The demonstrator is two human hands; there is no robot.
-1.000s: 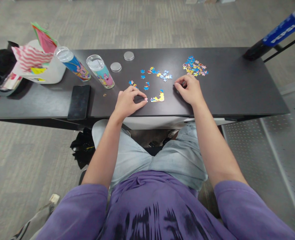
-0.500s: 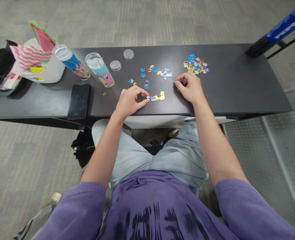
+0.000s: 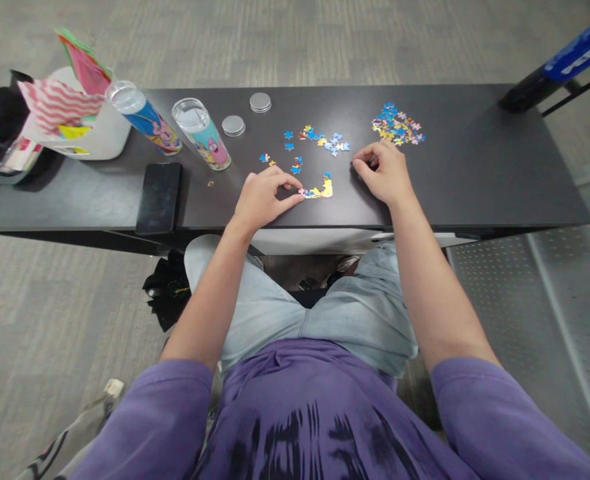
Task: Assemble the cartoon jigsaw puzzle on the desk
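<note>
A: Where does the puzzle stand?

B: A small joined section [image 3: 319,191], yellow and blue and bent like a corner, lies near the front edge of the dark table [image 3: 475,180]. The left hand [image 3: 262,198] rests just at its nine o'clock, thumb and forefinger pinched together right at its left end. There seems to be a tiny piece between them, but I cannot tell for sure.

A: And the other hand?

B: The right hand [image 3: 382,175] sits at the section's three o'clock, fingers curled under. Whether it holds a piece is hidden by the knuckles.

A: How much is left?

B: Most of it, I judge. Loose pieces [image 3: 319,139] are scattered at twelve o'clock of the section, and a denser pile [image 3: 397,131] lies at one o'clock, beyond the right hand.

A: Anything else around?

B: Two clear printed tubes [image 3: 202,140] lean at ten o'clock, their two round lids [image 3: 247,113] lying beside them, a phone [image 3: 159,197] lies face down at nine, and a white container [image 3: 99,133] with striped paper sits further left, partly cut off. The prints on the pieces are too small to read.
</note>
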